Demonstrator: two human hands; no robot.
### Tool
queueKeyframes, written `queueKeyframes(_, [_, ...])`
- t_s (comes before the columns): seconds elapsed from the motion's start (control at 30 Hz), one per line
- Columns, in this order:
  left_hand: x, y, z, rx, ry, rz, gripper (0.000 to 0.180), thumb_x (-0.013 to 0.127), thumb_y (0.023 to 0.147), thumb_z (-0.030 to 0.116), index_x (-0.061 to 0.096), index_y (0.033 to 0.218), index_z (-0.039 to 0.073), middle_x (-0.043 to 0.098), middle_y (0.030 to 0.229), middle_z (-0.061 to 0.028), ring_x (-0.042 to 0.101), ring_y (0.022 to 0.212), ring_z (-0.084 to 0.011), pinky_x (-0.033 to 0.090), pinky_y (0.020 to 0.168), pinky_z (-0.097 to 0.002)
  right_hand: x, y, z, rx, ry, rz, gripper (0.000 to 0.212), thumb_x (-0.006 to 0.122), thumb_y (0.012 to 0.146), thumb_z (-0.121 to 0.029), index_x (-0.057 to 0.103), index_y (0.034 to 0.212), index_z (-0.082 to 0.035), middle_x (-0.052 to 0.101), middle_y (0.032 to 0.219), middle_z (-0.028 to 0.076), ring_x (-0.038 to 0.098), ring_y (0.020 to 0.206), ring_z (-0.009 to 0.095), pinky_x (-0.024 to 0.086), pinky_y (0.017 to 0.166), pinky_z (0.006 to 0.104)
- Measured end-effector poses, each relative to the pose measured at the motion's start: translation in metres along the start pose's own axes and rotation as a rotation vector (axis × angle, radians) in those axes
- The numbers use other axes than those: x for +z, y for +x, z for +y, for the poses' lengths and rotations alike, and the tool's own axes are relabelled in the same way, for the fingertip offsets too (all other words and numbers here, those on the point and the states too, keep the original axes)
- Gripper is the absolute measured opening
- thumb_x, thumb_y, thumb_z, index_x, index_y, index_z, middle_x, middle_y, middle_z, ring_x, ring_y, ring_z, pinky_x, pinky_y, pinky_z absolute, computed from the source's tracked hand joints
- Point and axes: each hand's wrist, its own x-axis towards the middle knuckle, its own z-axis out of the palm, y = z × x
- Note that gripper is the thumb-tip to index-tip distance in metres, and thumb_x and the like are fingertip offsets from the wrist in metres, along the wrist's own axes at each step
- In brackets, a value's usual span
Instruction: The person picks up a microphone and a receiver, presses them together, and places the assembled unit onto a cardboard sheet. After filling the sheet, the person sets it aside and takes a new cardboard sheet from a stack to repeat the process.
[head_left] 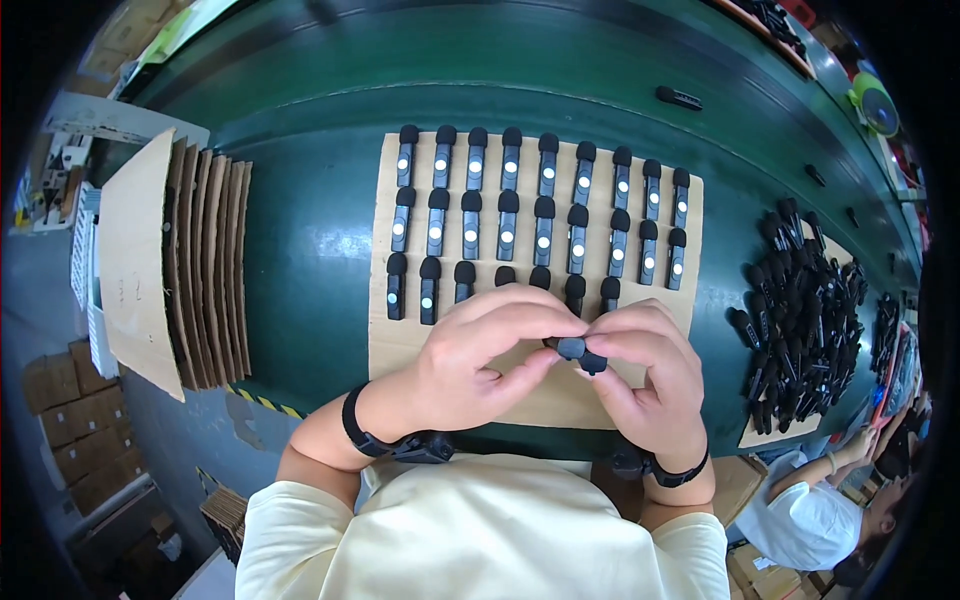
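Observation:
My left hand and my right hand meet over the near part of a cardboard sheet. Between their fingertips is a small black clip-on microphone, pinched from both sides; fingers cover part of it. Rows of similar microphones lie on the sheet, each with a black foam cap pointing away from me and a pale round dot on its body. My hands partly hide the nearest row.
A heap of loose black microphones lies at the right on another cardboard piece. Cardboard sheets stand stacked at the left. A single microphone lies farther back on the green table. Another person works at the lower right.

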Motion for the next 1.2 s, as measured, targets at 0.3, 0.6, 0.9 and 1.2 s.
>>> queueKeyframes(0.3, [0.031, 0.008, -0.008, 0.061, 0.092, -0.055, 0.03, 0.072, 0.075, -0.005, 0.066, 0.103, 0.001, 0.07, 0.106, -0.0119, 0.067, 0.098, -0.028, 0.054, 0.083, -0.0378, -0.052, -0.056, 0.007, 0.282, -0.232, 0.063, 0.031, 0.074, 0.076, 0.005, 0.061, 0.103, -0.002, 0.069, 0.098, 0.014, 0.064, 0.082, 0.026, 0.051, 0.073, 0.0338])
queueKeyframes(0.6, [0.086, 0.026, -0.009, 0.348, 0.476, -0.145, 0.021, 0.068, 0.073, 0.006, 0.063, 0.093, 0.003, 0.065, 0.101, -0.0115, 0.064, 0.094, -0.0271, 0.052, 0.089, -0.0424, -0.068, -0.076, 0.027, 0.101, -0.504, 0.043, 0.034, 0.07, 0.073, 0.01, 0.057, 0.102, -0.003, 0.067, 0.101, 0.014, 0.065, 0.085, 0.031, 0.052, 0.073, 0.0365])
queueKeyframes(0.9, [0.105, 0.013, -0.019, 0.433, 0.733, -0.322, 0.013, 0.06, 0.075, 0.011, 0.061, 0.086, 0.004, 0.061, 0.098, -0.0113, 0.059, 0.098, -0.0264, 0.046, 0.099, -0.0479, -0.066, -0.091, 0.03, 0.047, -0.616, -0.19, 0.031, 0.072, 0.071, 0.004, 0.057, 0.096, -0.005, 0.062, 0.111, 0.013, 0.063, 0.091, 0.033, 0.053, 0.075, 0.0404])
queueKeyframes(1.2, [0.113, 0.018, -0.021, 0.351, 0.797, -0.273, 0.013, 0.06, 0.076, 0.012, 0.061, 0.087, 0.005, 0.059, 0.098, -0.0105, 0.056, 0.1, -0.0248, 0.04, 0.104, -0.0512, -0.068, -0.083, 0.041, 0.102, -0.643, -0.223, 0.025, 0.07, 0.072, 0.002, 0.058, 0.093, -0.005, 0.062, 0.111, 0.012, 0.063, 0.089, 0.031, 0.053, 0.074, 0.0377])
